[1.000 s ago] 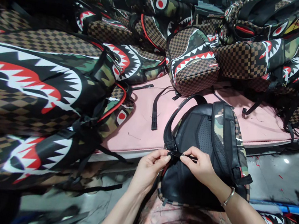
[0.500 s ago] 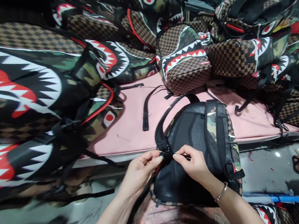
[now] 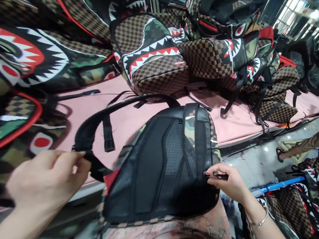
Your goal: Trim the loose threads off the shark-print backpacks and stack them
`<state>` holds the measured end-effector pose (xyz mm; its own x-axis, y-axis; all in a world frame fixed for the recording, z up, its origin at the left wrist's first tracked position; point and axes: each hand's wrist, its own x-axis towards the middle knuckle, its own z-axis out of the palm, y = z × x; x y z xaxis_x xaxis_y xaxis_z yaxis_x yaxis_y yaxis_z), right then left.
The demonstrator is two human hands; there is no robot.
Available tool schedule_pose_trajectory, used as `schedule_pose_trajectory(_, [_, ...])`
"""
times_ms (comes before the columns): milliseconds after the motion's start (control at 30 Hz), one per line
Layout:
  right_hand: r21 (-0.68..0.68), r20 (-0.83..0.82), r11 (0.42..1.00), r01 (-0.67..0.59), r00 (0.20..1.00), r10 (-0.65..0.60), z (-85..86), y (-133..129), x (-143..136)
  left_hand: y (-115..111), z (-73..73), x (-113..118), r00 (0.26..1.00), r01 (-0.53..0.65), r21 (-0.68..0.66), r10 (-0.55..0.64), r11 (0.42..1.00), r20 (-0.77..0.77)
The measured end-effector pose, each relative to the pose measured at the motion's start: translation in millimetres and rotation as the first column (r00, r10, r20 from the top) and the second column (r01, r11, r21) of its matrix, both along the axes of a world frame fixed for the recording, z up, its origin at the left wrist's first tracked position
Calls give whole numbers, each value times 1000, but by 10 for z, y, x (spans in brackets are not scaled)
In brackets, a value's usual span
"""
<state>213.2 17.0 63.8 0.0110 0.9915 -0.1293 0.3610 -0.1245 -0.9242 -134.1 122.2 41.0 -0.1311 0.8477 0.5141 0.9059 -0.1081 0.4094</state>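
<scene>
A black backpack (image 3: 154,162) lies back panel up at the table's front edge, against my lap. Its padded back and one camouflage-patterned strap (image 3: 189,129) face me; checkered trim runs round the edge. My left hand (image 3: 52,176) is closed in a pinch on the other shoulder strap (image 3: 85,137), which is pulled out to the left in a loop. By the bag's lower right side, my right hand (image 3: 229,179) is closed round a small slim dark tool (image 3: 219,175), its kind unclear. Those fingertips are at the bag's side edge.
Checkered shark-mouth backpacks (image 3: 155,60) are piled along the back and left of the pink table (image 3: 235,125). More bags (image 3: 297,208) lie low at the right, beside a blue bar (image 3: 280,184). A person's leg (image 3: 309,141) stands beyond.
My hands, together at the left strap before, are now far apart. The left has drawn that strap outward; the right has moved to the bag's right side. The view has swung right.
</scene>
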Motion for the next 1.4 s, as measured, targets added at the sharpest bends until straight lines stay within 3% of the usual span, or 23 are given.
schedule_pose_trajectory(67, [36, 124, 999, -30, 992, 25, -142, -36, 33, -21, -13, 80, 993, 58, -15, -59, 998, -98])
schedule_pose_trajectory(133, [108, 261, 992, -62, 965, 32, -250, -76, -21, -119, -10, 230, 983, 184, -5, -184, 983, -19])
schedule_pose_trajectory(233, [153, 468, 987, -52, 884, -26, -339, -98, -130, -356, -3, 535, 891, 389, 22, -383, 921, 243])
schedule_pose_trajectory(300, [131, 530, 990, -51, 847, -27, -363, -74, -161, -509, -30, 741, 792, 489, -69, -410, 869, 453])
schedule_pose_trajectory(333, [102, 520, 992, -67, 854, 5, -367, -55, -162, -570, -54, 836, 733, 530, -140, -369, 836, 571])
schedule_pose_trajectory(400, [11, 397, 992, -125, 911, 110, -363, -14, -153, -659, -109, 1002, 589, 600, -248, -210, 761, 780])
schedule_pose_trajectory(500, [-80, -2, 976, -203, 979, 203, -343, 18, -154, -736, -143, 1201, 318, 680, -241, 18, 693, 948])
schedule_pose_trajectory(600, [-115, -319, 987, -114, 945, 72, -343, 12, -197, -792, -91, 1344, 89, 700, -127, 90, 703, 992])
schedule_pose_trajectory(667, [-167, -422, 986, -16, 905, -56, -356, 2, -246, -825, -44, 1408, 24, 689, -78, 84, 721, 996])
schedule_pose_trajectory(733, [-198, -480, 980, 26, 869, -120, -367, -3, -313, -853, -9, 1449, 27, 670, -70, 70, 739, 997])
schedule_pose_trajectory(833, [-200, -516, 980, -13, 851, -94, -369, -2, -432, -882, 17, 1475, 88, 604, -87, 42, 792, 995])
schedule_pose_trajectory(933, [-216, -545, 975, -55, 835, -74, -361, 1, -525, -896, 36, 1465, 189, 524, -107, 7, 845, 982])
schedule_pose_trajectory(1167, [-196, -493, 977, -80, 869, -27, -271, -9, -562, -875, 59, 1390, 448, 476, -70, -173, 877, 877])
schedule_pose_trajectory(1267, [-176, -470, 982, -72, 882, -19, -232, -21, -580, -867, 53, 1403, 485, 477, -36, -229, 878, 844])
schedule_pose_trajectory(1400, [-77, -397, 991, -106, 915, 67, -176, -59, -531, -883, -11, 1434, 530, 435, -50, -211, 899, 821])
